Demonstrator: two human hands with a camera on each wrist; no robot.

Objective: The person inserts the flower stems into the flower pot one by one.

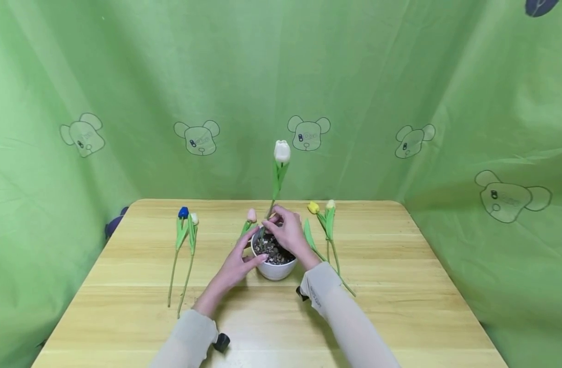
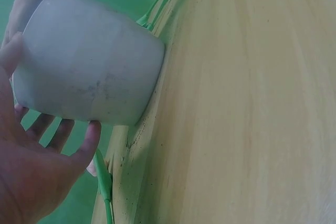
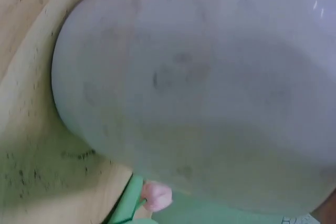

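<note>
A white flower pot (image 1: pixel 275 272) filled with dark soil (image 1: pixel 273 248) stands on the wooden table. My left hand (image 1: pixel 237 263) holds it from the left, thumb at the near rim and fingers round the side. The left wrist view shows those fingers spread along the pot wall (image 2: pixel 89 61). Above the soil, my right hand (image 1: pixel 287 232) pinches the stem of a white artificial tulip (image 1: pixel 282 152), which rises nearly upright with a slight lean right. The stem's lower end reaches the soil at the pot's left side. In the right wrist view the pot (image 3: pixel 184 87) hides the right hand.
On the left lie a blue tulip (image 1: pixel 183 212) and another white tulip (image 1: pixel 195 219). A pink tulip (image 1: pixel 251 215) lies behind the pot. To the right are a yellow tulip (image 1: pixel 313 207) and a cream tulip (image 1: pixel 330 204). Soil crumbs (image 3: pixel 37 174) dot the table. Green curtain (image 1: pixel 244 76) surrounds it.
</note>
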